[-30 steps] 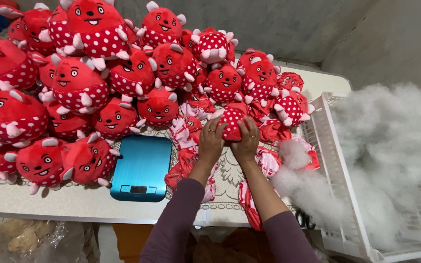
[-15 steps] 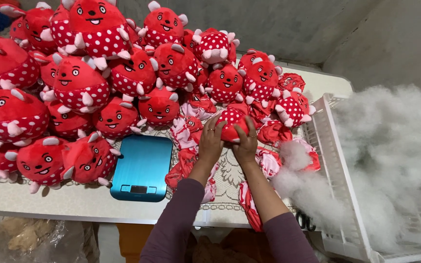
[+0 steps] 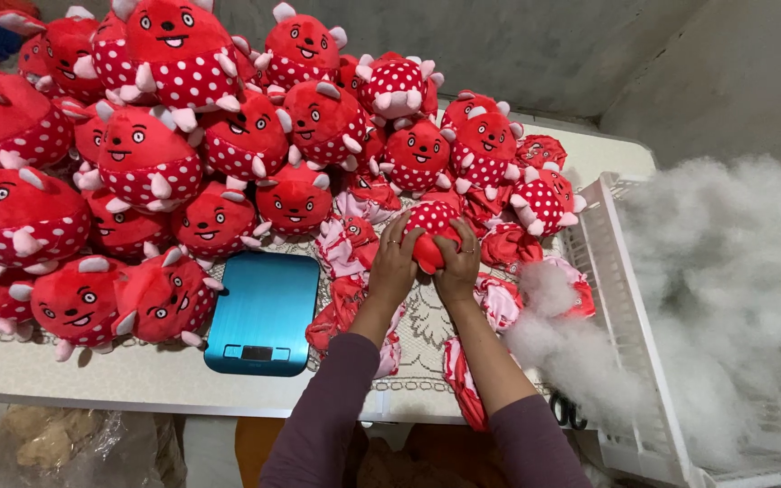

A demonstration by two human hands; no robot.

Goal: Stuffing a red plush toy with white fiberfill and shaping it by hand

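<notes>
My left hand and my right hand close together around one small red plush toy with white dots, held just above the table's middle. The toy looks rounded and partly stuffed between my palms. Flat, empty red-and-pink toy skins lie under and around my hands on a lace cloth. Both sleeves are purple.
A big heap of finished red dotted plush toys fills the left and back of the table. A blue kitchen scale lies left of my hands. A white plastic crate heaped with white stuffing fibre stands at the right.
Both hands stay on the same toy, squeezing and turning it slightly; it has shifted a little toward me.
</notes>
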